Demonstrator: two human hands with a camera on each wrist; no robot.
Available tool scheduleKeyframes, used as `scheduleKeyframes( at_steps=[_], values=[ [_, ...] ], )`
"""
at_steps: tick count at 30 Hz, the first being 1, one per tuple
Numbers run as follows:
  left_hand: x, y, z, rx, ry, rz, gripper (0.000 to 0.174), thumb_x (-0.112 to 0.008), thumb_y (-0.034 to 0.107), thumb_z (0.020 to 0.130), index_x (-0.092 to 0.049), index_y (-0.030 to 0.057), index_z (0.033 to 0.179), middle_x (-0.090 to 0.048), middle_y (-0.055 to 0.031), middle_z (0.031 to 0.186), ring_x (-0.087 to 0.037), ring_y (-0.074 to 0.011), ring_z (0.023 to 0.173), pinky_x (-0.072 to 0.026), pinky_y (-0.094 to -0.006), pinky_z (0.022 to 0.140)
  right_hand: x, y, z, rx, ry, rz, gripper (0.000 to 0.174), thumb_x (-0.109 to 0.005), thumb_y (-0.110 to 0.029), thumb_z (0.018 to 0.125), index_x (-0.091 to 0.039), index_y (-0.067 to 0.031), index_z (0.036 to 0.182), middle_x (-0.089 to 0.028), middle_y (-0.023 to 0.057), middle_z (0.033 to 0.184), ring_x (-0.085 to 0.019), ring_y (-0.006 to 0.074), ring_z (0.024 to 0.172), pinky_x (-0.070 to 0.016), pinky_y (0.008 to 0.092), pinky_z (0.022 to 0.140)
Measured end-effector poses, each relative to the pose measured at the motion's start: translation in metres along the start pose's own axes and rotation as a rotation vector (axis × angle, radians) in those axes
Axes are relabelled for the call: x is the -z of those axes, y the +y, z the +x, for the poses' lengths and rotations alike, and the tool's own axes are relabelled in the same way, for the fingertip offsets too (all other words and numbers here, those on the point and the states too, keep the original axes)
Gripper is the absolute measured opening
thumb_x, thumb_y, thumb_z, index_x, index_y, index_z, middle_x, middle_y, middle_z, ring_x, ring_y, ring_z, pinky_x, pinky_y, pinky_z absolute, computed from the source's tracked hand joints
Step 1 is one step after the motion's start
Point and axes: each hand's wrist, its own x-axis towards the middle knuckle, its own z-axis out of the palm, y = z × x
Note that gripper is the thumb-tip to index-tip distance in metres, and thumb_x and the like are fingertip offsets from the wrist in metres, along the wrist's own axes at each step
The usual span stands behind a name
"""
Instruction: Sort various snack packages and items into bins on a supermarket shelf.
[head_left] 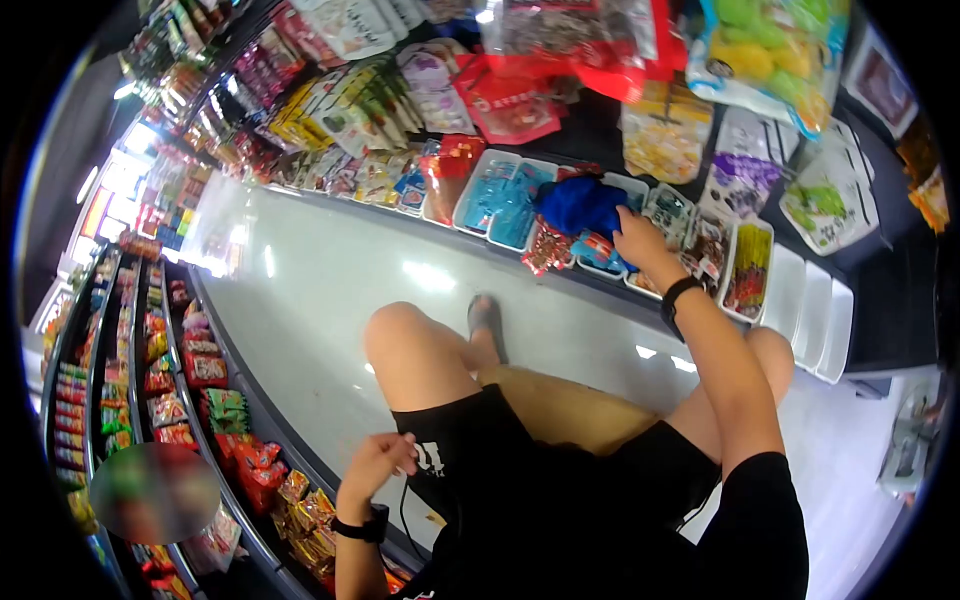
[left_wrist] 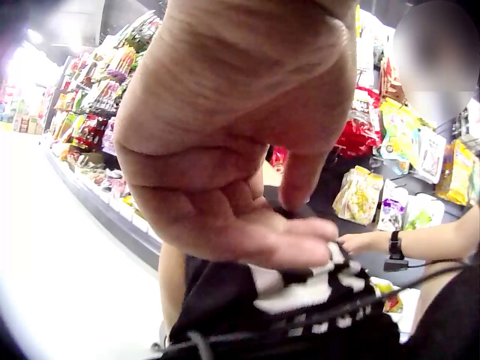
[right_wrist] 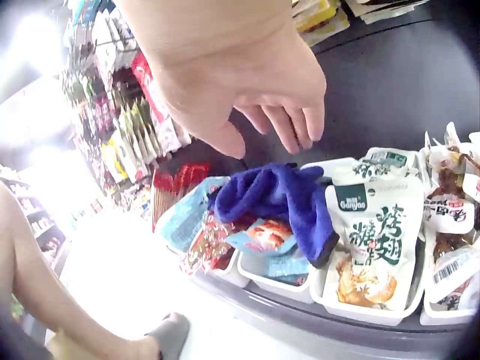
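Observation:
A blue cloth (right_wrist: 259, 196) lies bunched over white bins of small snack packs on the low shelf. My right hand (right_wrist: 251, 97) hangs above the cloth in the right wrist view, fingers loosely bent and holding nothing. In the head view the same hand (head_left: 642, 243) overlaps the cloth's right edge. Beneath the cloth are blue snack packs (right_wrist: 262, 238) and red-and-silver wrapped pieces (right_wrist: 210, 244). A white pouch with green lettering (right_wrist: 375, 240) fills the bin beside it. Over my left thigh, my left hand (head_left: 380, 463) hovers with relaxed, slightly curled fingers and nothing in them.
White empty bins (head_left: 815, 320) stand at the right end of the row. Larger bags, one of them red (head_left: 510, 100), hang above the shelf. Behind on the left runs another snack rack (head_left: 215, 370). A cardboard box (head_left: 570, 410) sits between my legs on the pale floor (head_left: 300, 270).

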Motion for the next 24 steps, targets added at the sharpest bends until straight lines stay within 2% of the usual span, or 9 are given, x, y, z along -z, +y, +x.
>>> scheduleKeyframes(
  at_steps=[4, 5, 7, 10, 12, 14, 15, 18, 24],
  values=[
    [-0.028, -0.068, 0.012, -0.112, 0.113, 0.187, 0.050, -0.068, 0.038, 0.098, -0.059, -0.0046, 0.122, -0.069, -0.0164, 0.112, -0.063, -0.0229, 0.100, -0.0500, -0.0363, 0.090, -0.031, 0.012, 0.011, 0.070, -0.012, -0.094, 0.064, -0.069, -0.022, 0.085, -0.047, -0.0065, 0.144, -0.066, 0.0201, 0.121, -0.062, 0.0407, 0.113, -0.0523, 0.0516, 0.094],
    [-0.030, -0.079, 0.011, -0.089, 0.111, 0.157, 0.050, -0.068, 0.038, 0.098, -0.059, -0.0046, 0.122, -0.069, -0.0164, 0.112, -0.063, -0.0229, 0.100, -0.0500, -0.0363, 0.090, -0.033, 0.007, 0.015, 0.042, -0.043, -0.136, 0.067, -0.071, -0.023, 0.084, -0.046, -0.0064, 0.145, -0.066, 0.0192, 0.121, -0.061, 0.0389, 0.115, -0.0510, 0.0505, 0.096],
    [-0.049, -0.097, -0.003, 0.054, 0.021, -0.348, 0.075, -0.067, 0.038, 0.098, -0.035, -0.0044, 0.150, -0.052, -0.0231, 0.142, -0.051, -0.0300, 0.131, -0.0389, -0.0375, 0.110, -0.040, 0.010, 0.019, 0.070, -0.040, -0.205, 0.070, -0.074, -0.023, 0.084, -0.047, -0.0061, 0.146, -0.066, 0.0167, 0.121, -0.060, 0.0352, 0.118, -0.0478, 0.0477, 0.099],
    [-0.062, -0.119, -0.016, 0.050, 0.014, -0.317, 0.086, -0.065, 0.037, 0.100, -0.018, -0.0030, 0.159, -0.036, -0.0239, 0.156, -0.034, -0.0319, 0.147, -0.0263, -0.0385, 0.120, -0.055, 0.010, 0.027, 0.100, 0.029, -0.340, 0.063, -0.073, -0.021, 0.085, -0.051, -0.0062, 0.142, -0.067, 0.0145, 0.118, -0.058, 0.0352, 0.121, -0.0469, 0.0477, 0.098],
    [-0.069, -0.122, -0.021, 0.089, -0.016, -0.501, 0.086, -0.064, 0.035, 0.101, -0.013, -0.0031, 0.159, -0.035, -0.0236, 0.157, -0.033, -0.0302, 0.147, -0.0261, -0.0395, 0.121, -0.062, 0.008, 0.033, 0.153, 0.075, -0.383, 0.047, -0.070, -0.022, 0.089, -0.059, -0.0058, 0.132, -0.069, 0.0146, 0.113, -0.062, 0.0347, 0.114, -0.0481, 0.0494, 0.094],
    [-0.078, -0.131, -0.015, 0.223, -0.083, -0.658, 0.087, -0.065, 0.035, 0.100, -0.013, -0.0027, 0.159, -0.037, -0.0233, 0.156, -0.034, -0.0294, 0.146, -0.0277, -0.0381, 0.120, -0.071, 0.007, 0.050, -0.180, 0.013, -0.138, 0.033, -0.066, -0.023, 0.093, -0.064, -0.0045, 0.120, -0.070, 0.0169, 0.108, -0.066, 0.0371, 0.104, -0.0495, 0.0495, 0.092],
    [-0.079, -0.131, -0.012, 0.236, -0.083, -0.680, 0.087, -0.065, 0.035, 0.100, -0.013, -0.0027, 0.159, -0.037, -0.0233, 0.156, -0.034, -0.0294, 0.146, -0.0277, -0.0381, 0.120, -0.079, 0.014, 0.054, -0.163, 0.176, 0.202, 0.030, -0.061, -0.024, 0.098, -0.065, -0.0017, 0.117, -0.070, 0.0203, 0.104, -0.068, 0.0371, 0.094, -0.0511, 0.0462, 0.089],
    [-0.072, -0.109, -0.014, 0.202, -0.032, -0.591, 0.089, -0.068, 0.035, 0.098, -0.015, -0.0025, 0.159, -0.035, -0.0217, 0.157, -0.033, -0.0280, 0.146, -0.0272, -0.0371, 0.120, -0.037, -0.042, 0.043, -0.154, 0.214, 0.723, 0.032, -0.055, -0.023, 0.106, -0.057, 0.0025, 0.125, -0.064, 0.0150, 0.113, -0.059, 0.0215, 0.103, -0.0455, 0.0338, 0.097],
    [-0.018, -0.040, -0.045, 0.327, -0.101, -0.629, 0.103, -0.077, 0.032, 0.091, -0.008, -0.0004, 0.161, -0.029, -0.0206, 0.162, -0.026, -0.0277, 0.150, -0.0195, -0.0369, 0.123, 0.027, -0.116, -0.006, -0.109, 0.208, 0.916, 0.033, -0.052, -0.022, 0.108, -0.049, 0.0020, 0.130, -0.056, 0.0090, 0.117, -0.052, 0.0169, 0.106, -0.0416, 0.0314, 0.098]
  ],
)
